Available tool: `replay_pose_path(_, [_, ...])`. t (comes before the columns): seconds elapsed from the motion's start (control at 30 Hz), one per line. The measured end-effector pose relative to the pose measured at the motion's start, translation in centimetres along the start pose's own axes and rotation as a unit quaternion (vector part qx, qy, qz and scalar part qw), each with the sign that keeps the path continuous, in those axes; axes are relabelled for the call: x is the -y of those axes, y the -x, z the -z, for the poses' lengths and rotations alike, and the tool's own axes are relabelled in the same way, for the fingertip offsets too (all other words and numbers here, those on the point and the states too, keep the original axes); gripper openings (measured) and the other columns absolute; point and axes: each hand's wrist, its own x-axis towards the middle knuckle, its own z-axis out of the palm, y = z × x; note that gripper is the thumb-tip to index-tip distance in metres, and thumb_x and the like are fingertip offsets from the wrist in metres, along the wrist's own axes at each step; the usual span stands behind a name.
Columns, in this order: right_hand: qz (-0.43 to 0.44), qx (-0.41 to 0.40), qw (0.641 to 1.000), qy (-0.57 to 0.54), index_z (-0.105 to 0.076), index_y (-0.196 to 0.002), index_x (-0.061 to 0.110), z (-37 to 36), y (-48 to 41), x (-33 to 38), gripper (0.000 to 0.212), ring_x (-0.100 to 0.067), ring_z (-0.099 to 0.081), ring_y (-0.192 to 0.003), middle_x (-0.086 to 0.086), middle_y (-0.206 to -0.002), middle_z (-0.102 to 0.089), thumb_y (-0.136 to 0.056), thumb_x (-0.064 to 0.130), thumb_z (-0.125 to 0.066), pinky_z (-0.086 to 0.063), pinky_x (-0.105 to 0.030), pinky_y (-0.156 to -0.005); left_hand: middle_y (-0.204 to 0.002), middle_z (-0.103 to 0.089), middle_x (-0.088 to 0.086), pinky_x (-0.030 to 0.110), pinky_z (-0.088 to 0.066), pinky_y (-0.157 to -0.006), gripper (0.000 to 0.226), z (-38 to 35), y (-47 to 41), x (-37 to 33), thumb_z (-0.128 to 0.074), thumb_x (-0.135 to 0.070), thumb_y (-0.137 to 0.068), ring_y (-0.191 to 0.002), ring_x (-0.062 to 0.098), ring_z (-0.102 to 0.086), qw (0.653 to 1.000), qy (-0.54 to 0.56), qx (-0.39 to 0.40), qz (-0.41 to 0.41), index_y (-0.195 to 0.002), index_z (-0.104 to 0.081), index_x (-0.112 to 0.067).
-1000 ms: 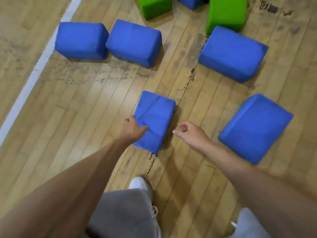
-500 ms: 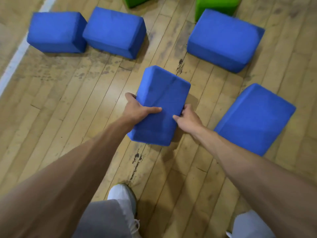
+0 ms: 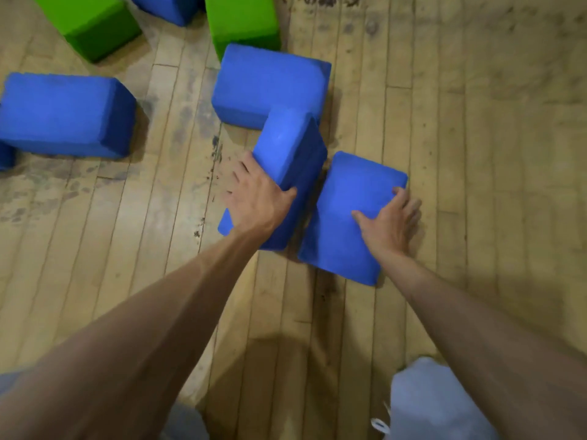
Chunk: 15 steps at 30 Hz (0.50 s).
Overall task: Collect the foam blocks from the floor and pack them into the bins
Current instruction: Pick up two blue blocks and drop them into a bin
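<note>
The tilted blue block [image 3: 286, 147] sits mid-scene, clamped by the left hand [image 3: 257, 201]: fingers [image 3: 241, 173] wrapped over its left side, thumb on its right face. Just to its right, the right blue block [image 3: 346, 223] lies on the wooden floor [image 3: 476, 154], and the right hand [image 3: 387, 223] grips it, thumb on top and fingers curled over its right edge. Farther off are the far blue block [image 3: 263, 84], the left blue block [image 3: 63, 115] and two green blocks [image 3: 92, 23] [image 3: 241, 20].
</note>
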Motion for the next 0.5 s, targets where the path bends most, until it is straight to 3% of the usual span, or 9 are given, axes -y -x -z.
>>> replay_pose_path(0.07, [-0.112, 0.023, 0.993, -0.025, -0.033, -0.138, 0.004, 0.8, 0.1, -1.7, 0.098, -0.035, -0.032, -0.132, -0.016, -0.142, -0.034, -0.066, 0.048, -0.082, -0.027, -0.044, -0.107, -0.129, -0.045, 0.012, 0.047, -0.038, -0.094, 0.087, -0.4, -0.1, -1.2, -0.072, -0.054, -0.070, -0.122, 0.033, -0.044, 0.999, -0.024, 0.011, -0.030, -0.133, -0.034, -0.007])
replay_pose_path(0.13, [-0.183, 0.088, 0.976, -0.078, -0.041, -0.133, 0.001, 0.6, 0.1, -2.7, 0.102, -0.034, -0.042, -0.129, -0.017, -0.139, -0.044, -0.060, 0.060, -0.080, -0.036, -0.043, -0.105, -0.127, -0.047, 0.014, 0.047, -0.039, -0.092, 0.085, -0.7, -0.5, -1.8, -0.072, -0.055, -0.070, -0.120, 0.034, -0.045, 0.998, -0.037, 0.013, -0.040, -0.129, -0.035, -0.005])
replay_pose_path(0.2, [-0.218, 0.131, 0.955, -0.153, -0.057, -0.117, 0.005, -0.1, 0.1, -3.4, 0.105, -0.031, -0.059, -0.112, -0.012, -0.125, -0.061, -0.043, 0.077, -0.074, -0.050, -0.044, -0.095, -0.126, -0.047, 0.014, 0.048, -0.040, -0.092, 0.085, -1.0, -1.0, -1.7, -0.072, -0.056, -0.069, -0.119, 0.034, -0.046, 0.998, -0.038, 0.015, -0.043, -0.127, -0.036, -0.005])
replay_pose_path(0.27, [-0.232, 0.141, 0.943, -0.192, -0.064, -0.103, 0.017, -1.8, -0.5, -4.6, 0.101, -0.028, -0.065, -0.100, -0.005, -0.113, -0.068, -0.029, 0.086, -0.067, -0.054, -0.044, -0.088, -0.127, -0.047, 0.013, 0.050, -0.040, -0.093, 0.086, -1.0, -1.7, -1.1, -0.072, -0.056, -0.068, -0.119, 0.034, -0.045, 0.998, -0.030, 0.026, -0.043, -0.127, -0.035, -0.006])
replay_pose_path(0.33, [-0.228, 0.161, 0.929, -0.243, -0.063, -0.101, 0.021, -1.9, 0.2, -3.9, 0.082, -0.025, -0.065, -0.097, -0.001, -0.110, -0.068, -0.040, 0.075, -0.075, -0.054, -0.041, -0.088, -0.129, -0.045, 0.013, 0.051, -0.041, -0.095, 0.087, -0.9, -2.2, -0.6, -0.073, -0.055, -0.069, -0.122, 0.034, -0.044, 0.998, -0.006, 0.044, -0.045, -0.130, -0.034, -0.007])
replay_pose_path(0.43, [-0.230, 0.177, 0.898, -0.331, -0.062, -0.102, 0.016, -1.9, 1.0, -2.7, 0.048, -0.022, -0.066, -0.093, -0.002, -0.105, -0.068, -0.067, 0.039, -0.084, -0.052, -0.032, -0.082, -0.131, -0.043, 0.012, 0.051, -0.039, -0.097, 0.088, -0.7, -2.2, -0.2, -0.072, -0.055, -0.070, -0.124, 0.033, -0.043, 0.998, 0.016, 0.050, -0.046, -0.133, -0.033, -0.007])
replay_pose_path(0.5, [-0.227, 0.169, 0.895, -0.345, -0.063, -0.103, 0.013, -1.9, 1.2, -2.5, 0.044, -0.020, -0.066, -0.090, -0.003, -0.105, -0.069, -0.068, 0.032, -0.083, -0.051, -0.030, -0.076, -0.133, -0.042, 0.012, 0.050, -0.037, -0.099, 0.089, -0.4, -1.7, -0.2, -0.072, -0.054, -0.072, -0.126, 0.032, -0.040, 0.997, 0.027, 0.051, -0.049, -0.135, -0.031, -0.007])
